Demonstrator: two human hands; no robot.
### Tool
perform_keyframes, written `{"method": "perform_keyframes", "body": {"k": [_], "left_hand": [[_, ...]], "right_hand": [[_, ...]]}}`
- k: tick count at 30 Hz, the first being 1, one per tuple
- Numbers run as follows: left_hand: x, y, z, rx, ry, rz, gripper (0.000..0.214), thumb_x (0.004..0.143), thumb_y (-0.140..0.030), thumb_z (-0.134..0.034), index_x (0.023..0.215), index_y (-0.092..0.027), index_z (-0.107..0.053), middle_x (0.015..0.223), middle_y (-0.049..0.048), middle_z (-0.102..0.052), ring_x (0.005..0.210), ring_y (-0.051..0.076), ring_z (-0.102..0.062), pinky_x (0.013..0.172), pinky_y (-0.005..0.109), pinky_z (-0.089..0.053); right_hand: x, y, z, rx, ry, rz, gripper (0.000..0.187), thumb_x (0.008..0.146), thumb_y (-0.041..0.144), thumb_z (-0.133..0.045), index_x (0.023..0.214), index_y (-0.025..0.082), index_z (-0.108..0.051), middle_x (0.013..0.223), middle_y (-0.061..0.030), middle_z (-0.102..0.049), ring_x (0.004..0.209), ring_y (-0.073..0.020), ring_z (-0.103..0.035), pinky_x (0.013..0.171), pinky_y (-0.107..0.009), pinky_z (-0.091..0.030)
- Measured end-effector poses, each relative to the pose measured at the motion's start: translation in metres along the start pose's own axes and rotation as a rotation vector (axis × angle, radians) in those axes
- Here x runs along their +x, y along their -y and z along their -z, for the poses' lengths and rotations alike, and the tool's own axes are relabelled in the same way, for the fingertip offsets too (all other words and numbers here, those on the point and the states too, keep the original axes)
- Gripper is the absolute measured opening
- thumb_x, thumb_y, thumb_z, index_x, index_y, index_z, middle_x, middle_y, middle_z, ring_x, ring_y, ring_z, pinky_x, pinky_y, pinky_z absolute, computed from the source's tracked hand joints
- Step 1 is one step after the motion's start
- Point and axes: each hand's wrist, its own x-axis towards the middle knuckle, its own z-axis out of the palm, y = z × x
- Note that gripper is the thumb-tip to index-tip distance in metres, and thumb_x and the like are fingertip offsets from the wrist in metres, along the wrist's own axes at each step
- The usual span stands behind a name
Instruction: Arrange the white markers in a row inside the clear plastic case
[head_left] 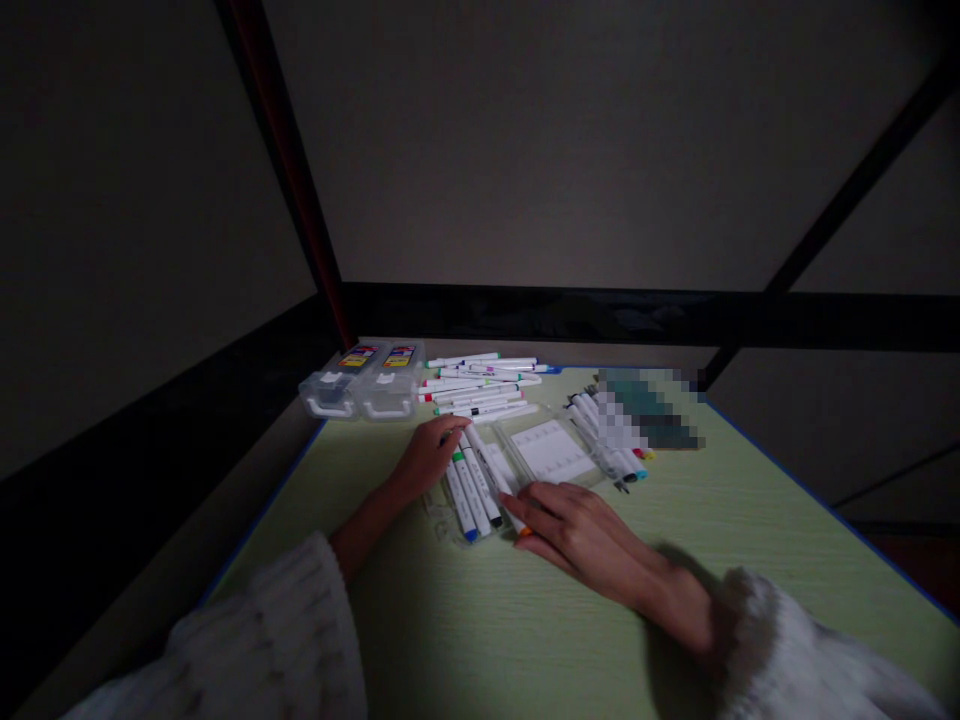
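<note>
Several white markers lie side by side in a clear plastic case on the table, one with a blue tip and one with a black one. My right hand pinches the lower end of a white marker that shows orange at its tip. At the upper end of that marker, my left hand has its fingers closed around the top, partly hiding it. The opened half of the case, with a white printed card inside, spreads out to the right of the markers.
Loose markers are piled at the far side of the table. Two clear boxes with handles stand at the far left. To the right are more markers in clear plastic and a blurred green item.
</note>
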Motion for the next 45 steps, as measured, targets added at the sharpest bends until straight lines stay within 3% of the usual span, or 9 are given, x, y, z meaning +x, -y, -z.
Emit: {"method": "perform_keyframes", "body": {"k": [16, 31, 45], "left_hand": [[0.001, 0.005, -0.002, -0.018, -0.014, -0.051, 0.029, 0.076, -0.013, -0.04, 0.095, -0.014, -0.062, 0.104, 0.0079, -0.064, 0.099, 0.017, -0.056, 0.092, 0.035, -0.04], [0.002, 0.012, -0.008, 0.104, -0.018, -0.196, 0.034, 0.074, -0.004, -0.034, 0.091, -0.012, -0.062, 0.101, 0.0088, -0.063, 0.099, 0.016, -0.056, 0.093, 0.033, -0.041], [0.001, 0.012, -0.012, 0.115, -0.056, -0.097, 0.033, 0.07, -0.002, -0.04, 0.092, -0.014, -0.062, 0.102, 0.0071, -0.064, 0.099, 0.017, -0.057, 0.094, 0.032, -0.041]], "right_hand": [[0.002, 0.002, 0.001, 0.059, -0.026, -0.047, 0.035, 0.088, 0.033, -0.041, 0.115, 0.014, -0.051, 0.087, -0.0081, -0.058, 0.075, -0.0182, -0.056, 0.063, -0.032, -0.048], [0.002, 0.003, 0.0, 0.153, -0.031, -0.087, 0.035, 0.088, 0.032, -0.04, 0.116, 0.013, -0.051, 0.089, -0.0086, -0.057, 0.078, -0.0193, -0.055, 0.066, -0.032, -0.048], [0.001, 0.005, 0.0, 0.199, -0.009, -0.11, 0.036, 0.087, 0.03, -0.042, 0.119, 0.013, -0.049, 0.091, -0.0093, -0.056, 0.083, -0.02, -0.054, 0.07, -0.033, -0.048]]}}
